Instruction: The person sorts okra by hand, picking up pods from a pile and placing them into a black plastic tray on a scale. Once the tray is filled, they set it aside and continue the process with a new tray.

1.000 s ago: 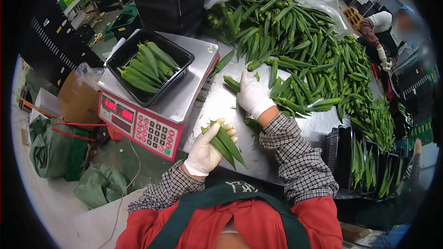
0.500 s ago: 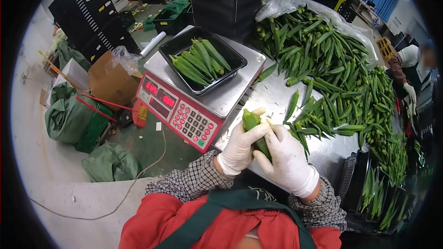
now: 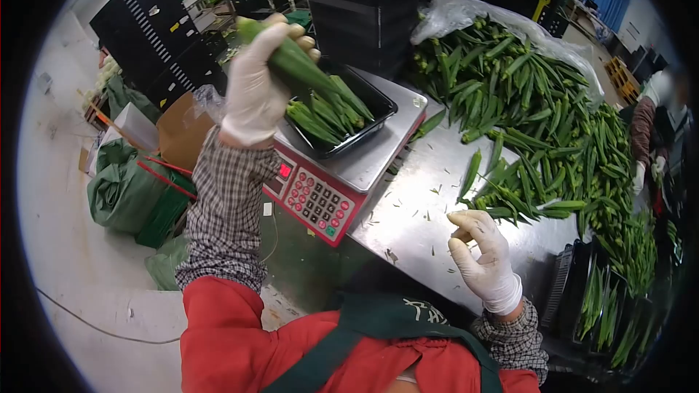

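Observation:
My gloved left hand [image 3: 258, 84] is raised over the black plastic tray [image 3: 328, 151], its fingers closed round several green okra pods [image 3: 297, 62]. Below it, more okra pods [image 3: 328, 113] lie side by side in the tray. The tray rests on the steel plate of a red digital scale [image 3: 313, 200], whose display my left wrist partly covers. My gloved right hand [image 3: 484, 258] hovers above the front of the steel table [image 3: 408, 229], fingers curled but apart, with nothing in them. Beyond it spreads a big heap of loose okra [image 3: 524, 116].
Clear plastic sheeting [image 3: 510, 22] edges the heap at the back. Stacked black crates [image 3: 360, 14] stand behind the scale. Black crates holding okra [image 3: 601, 306] are at the right. A co-worker's sleeve [image 3: 643, 131] shows at far right. Green sacks [image 3: 120, 189] lie at left.
My hands have parted. The left has risen leftward over the tray, carrying okra that both hands were holding before. My right hand has let go and moved slightly right.

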The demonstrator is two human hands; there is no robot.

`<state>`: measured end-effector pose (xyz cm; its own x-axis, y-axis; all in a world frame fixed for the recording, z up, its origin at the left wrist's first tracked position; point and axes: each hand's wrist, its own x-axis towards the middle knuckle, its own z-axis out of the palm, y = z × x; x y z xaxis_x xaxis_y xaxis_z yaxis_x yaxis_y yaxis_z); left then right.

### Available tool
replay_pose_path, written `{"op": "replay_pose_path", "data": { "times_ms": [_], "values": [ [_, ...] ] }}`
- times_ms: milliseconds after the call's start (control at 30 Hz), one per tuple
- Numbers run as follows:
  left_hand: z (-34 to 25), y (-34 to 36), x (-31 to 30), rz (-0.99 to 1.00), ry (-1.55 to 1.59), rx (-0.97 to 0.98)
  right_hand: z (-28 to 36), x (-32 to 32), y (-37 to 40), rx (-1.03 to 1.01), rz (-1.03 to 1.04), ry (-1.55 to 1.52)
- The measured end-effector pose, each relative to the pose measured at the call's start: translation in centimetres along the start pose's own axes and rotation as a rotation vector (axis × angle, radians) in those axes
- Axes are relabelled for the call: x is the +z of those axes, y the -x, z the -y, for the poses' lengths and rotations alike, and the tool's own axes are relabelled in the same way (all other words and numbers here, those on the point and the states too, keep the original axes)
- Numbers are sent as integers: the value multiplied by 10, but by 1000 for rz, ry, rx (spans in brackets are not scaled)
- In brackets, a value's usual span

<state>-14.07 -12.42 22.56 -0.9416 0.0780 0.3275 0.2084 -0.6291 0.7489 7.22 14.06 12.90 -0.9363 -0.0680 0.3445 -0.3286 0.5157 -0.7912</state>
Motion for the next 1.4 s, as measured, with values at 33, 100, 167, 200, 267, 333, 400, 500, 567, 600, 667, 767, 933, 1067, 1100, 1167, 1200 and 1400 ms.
{"op": "replay_pose_path", "data": {
  "times_ms": [33, 100, 167, 200, 267, 333, 400, 500, 567, 600, 667, 767, 933, 1067, 1100, 1167, 1200, 1400],
  "values": [
    [10, -14, -18, 16, 78, -168, 0, 0, -1, -4, 14, 2],
    [28, -18, -37, -84, -44, -290, 0, 0, -4, -15, 32, 12],
    [34, -21, -67, -33, -148, -333, -1, 0, -5, -28, 44, 22],
    [31, -19, -69, -9, -200, -356, -2, 0, -5, -16, 42, 17],
    [21, -15, -68, -134, -282, -235, -3, 0, -5, 10, 47, 5],
    [2, -15, -70, -80, -378, -122, -5, 1, -7, -2, 45, 12],
    [-20, -16, -69, -30, -425, -70, -4, 2, -12, -16, 53, 27],
    [-39, -22, -69, -88, -495, -5, -3, 5, -20, -16, 72, 49],
    [-43, -25, -70, -79, -590, 9, 0, 6, -25, -12, 81, 78],
    [-43, -28, -73, -43, -655, 35, 1, 6, -28, -11, 86, 93],
    [-41, -32, -78, 27, -783, 85, -1, 8, -30, -2, 84, 111],
    [-33, -32, -76, 57, -850, 22, -4, 9, -34, 10, 84, 133],
    [-21, -41, -82, 141, -972, 83, -13, 14, -46, 84, 103, 121],
    [-20, -49, -91, 174, -1129, 103, -17, 19, -52, 47, 136, 138],
    [-18, -51, -95, 175, -1145, 94, -16, 20, -53, 44, 140, 135],
    [-12, -56, -101, 182, -1174, 76, -15, 22, -54, 47, 140, 131],
    [-9, -57, -101, 192, -1193, 57, -14, 23, -54, 51, 137, 129],
    [16, -57, -93, 656, -1344, 229, -17, 21, -50, 83, 140, 132]
  ]
}}
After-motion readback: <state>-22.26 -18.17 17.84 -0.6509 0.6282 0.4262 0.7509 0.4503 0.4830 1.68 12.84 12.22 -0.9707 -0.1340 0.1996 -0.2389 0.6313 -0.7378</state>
